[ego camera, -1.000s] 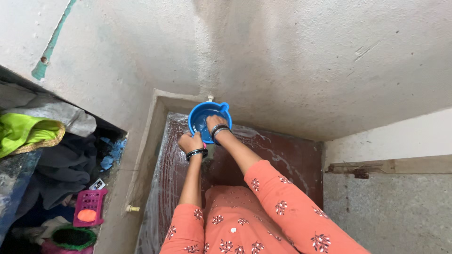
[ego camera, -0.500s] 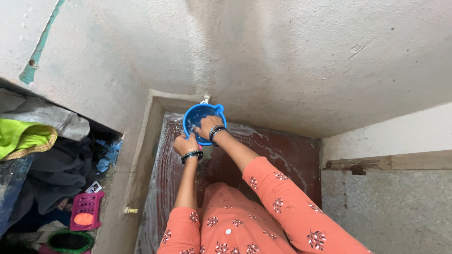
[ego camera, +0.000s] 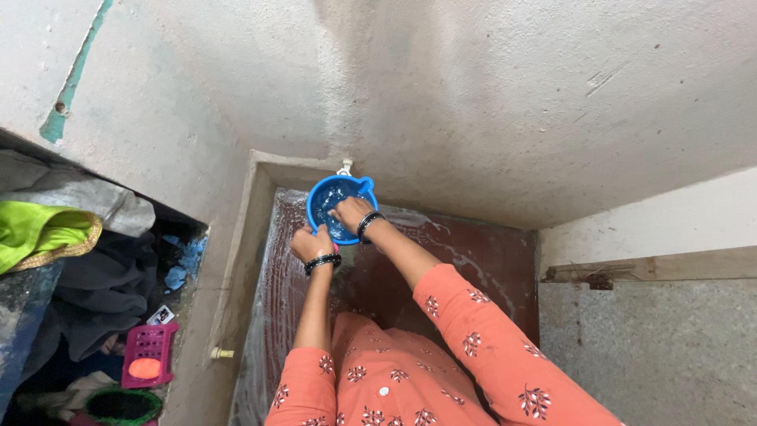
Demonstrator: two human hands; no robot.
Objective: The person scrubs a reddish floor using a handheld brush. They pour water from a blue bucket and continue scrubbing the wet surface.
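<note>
A blue plastic mug (ego camera: pixel 325 194) with a spouted rim sits at the far end of a wet, dark red wash slab (ego camera: pixel 489 268), right under a small tap (ego camera: pixel 344 166) on the wall. My left hand (ego camera: pixel 310 242) grips the mug's near rim. My right hand (ego camera: pixel 349 213) reaches inside the mug with the fingers bent against its inner wall. Whether the right hand holds anything is hidden. Both wrists wear dark bangles, and my orange flowered sleeves fill the lower middle of the view.
A cement kerb (ego camera: pixel 240 260) borders the slab on the left. Beyond it lie a pile of clothes (ego camera: pixel 47 229), a pink soap tray with an orange bar (ego camera: pixel 147 355) and a green scrubber (ego camera: pixel 122 405). A grey stone ledge (ego camera: pixel 654 347) stands at the right.
The right hand has shifted slightly inside the mug, from the near side towards its middle. The mug and the left hand have stayed in about the same place.
</note>
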